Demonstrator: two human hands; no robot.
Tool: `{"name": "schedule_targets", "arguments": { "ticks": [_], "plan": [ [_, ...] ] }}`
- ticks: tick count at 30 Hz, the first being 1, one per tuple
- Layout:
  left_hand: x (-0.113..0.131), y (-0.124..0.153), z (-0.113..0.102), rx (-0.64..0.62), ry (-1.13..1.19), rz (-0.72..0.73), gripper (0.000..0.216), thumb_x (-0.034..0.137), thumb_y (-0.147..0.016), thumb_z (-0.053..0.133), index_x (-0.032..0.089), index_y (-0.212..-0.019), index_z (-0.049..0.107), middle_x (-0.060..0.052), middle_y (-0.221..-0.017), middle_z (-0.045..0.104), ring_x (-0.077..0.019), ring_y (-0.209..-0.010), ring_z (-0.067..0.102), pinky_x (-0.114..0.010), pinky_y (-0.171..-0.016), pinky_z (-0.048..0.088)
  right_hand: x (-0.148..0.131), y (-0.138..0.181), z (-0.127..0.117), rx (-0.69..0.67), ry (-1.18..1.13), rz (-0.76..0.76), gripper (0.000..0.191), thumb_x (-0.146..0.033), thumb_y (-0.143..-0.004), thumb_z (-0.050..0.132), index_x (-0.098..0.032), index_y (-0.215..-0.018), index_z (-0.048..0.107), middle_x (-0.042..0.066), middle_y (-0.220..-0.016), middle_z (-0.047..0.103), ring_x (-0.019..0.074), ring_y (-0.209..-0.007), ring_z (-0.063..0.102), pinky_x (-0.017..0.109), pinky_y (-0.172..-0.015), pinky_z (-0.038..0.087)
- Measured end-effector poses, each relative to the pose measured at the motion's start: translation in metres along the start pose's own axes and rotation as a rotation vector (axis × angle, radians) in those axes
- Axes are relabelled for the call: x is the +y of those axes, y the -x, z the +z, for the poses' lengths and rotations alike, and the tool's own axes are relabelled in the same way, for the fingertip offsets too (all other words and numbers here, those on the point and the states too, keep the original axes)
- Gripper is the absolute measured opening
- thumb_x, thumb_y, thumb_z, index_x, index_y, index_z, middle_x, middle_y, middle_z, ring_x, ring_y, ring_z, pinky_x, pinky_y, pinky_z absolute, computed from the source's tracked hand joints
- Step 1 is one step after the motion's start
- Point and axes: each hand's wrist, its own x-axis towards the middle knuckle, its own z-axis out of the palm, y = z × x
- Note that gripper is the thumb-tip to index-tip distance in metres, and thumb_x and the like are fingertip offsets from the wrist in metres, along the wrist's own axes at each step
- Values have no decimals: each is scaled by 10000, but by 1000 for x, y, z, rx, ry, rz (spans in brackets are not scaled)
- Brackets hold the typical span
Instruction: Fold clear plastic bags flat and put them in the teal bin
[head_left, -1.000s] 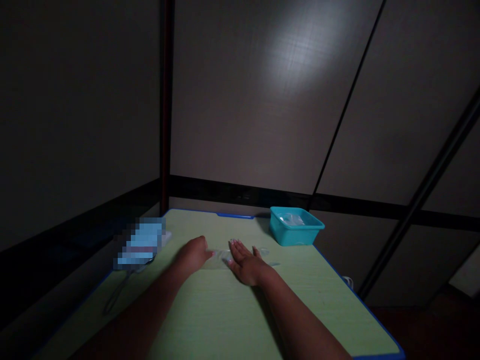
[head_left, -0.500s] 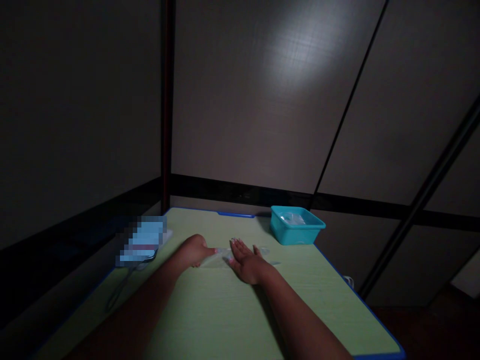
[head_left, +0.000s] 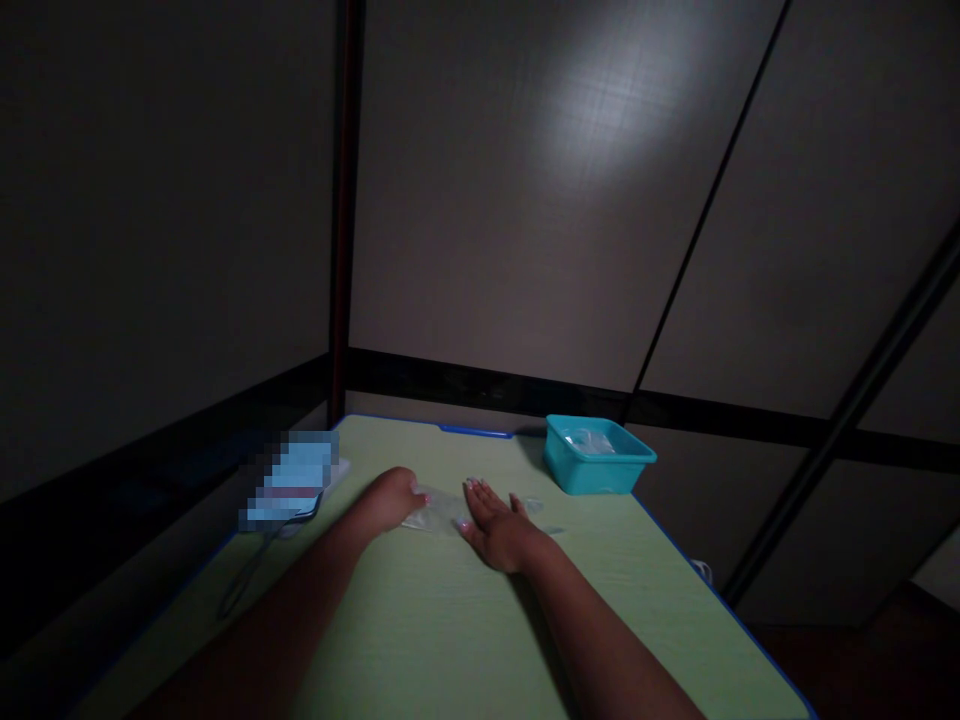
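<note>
A clear plastic bag (head_left: 439, 514) lies flat on the green table (head_left: 450, 630), far from me. My left hand (head_left: 390, 500) rests at the bag's left edge with its fingers curled, the fingertips pinching or pressing the plastic. My right hand (head_left: 495, 525) lies flat and open on the bag's right part, fingers stretched forward. The room is dim, and small details of the bag are hard to make out.
A teal plastic tub (head_left: 598, 455) with clear plastic inside stands at the table's far right corner. A blurred blue item (head_left: 289, 480) sits at the left edge, with a dark cable or thin handle (head_left: 251, 570) trailing toward me. Grey walls close in behind.
My left hand has drawn slightly left and closed on the bag's edge. The right hand stays flat on the plastic. The camera has shifted a little.
</note>
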Motion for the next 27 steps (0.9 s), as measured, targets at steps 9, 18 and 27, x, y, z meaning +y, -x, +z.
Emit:
{"name": "schedule_targets", "arguments": {
  "ticks": [9, 18, 27],
  "plan": [
    [21, 16, -5, -178, 392, -184, 154, 325, -833, 378, 177, -795, 392, -28, -667, 605, -145, -424, 597, -207, -391, 400, 4, 5, -3, 131, 70, 93, 692, -585, -832, 141, -201, -1387, -10, 30, -1448, -33, 180, -1323, -40, 502, -1022, -34],
    [23, 14, -6, -162, 644, -113, 223, 385, -747, 496, 176, -705, 431, 28, -550, 561, -97, -421, 542, -210, -451, 429, -19, 8, 2, 81, 71, 29, 862, -682, -766, 185, -108, -1386, 14, 96, -1443, -9, 215, -1321, -51, 488, -1028, -47],
    [31, 21, -6, -198, 869, 13, 270, 417, -651, 577, 177, -683, 456, 33, -584, 550, -102, -509, 549, -243, -527, 456, -32, 6, 6, 27, 60, -46, 823, -669, -784, 161, -143, -1382, -44, 80, -1439, -66, 201, -1313, -105, 488, -1012, -103]
  ]
}}
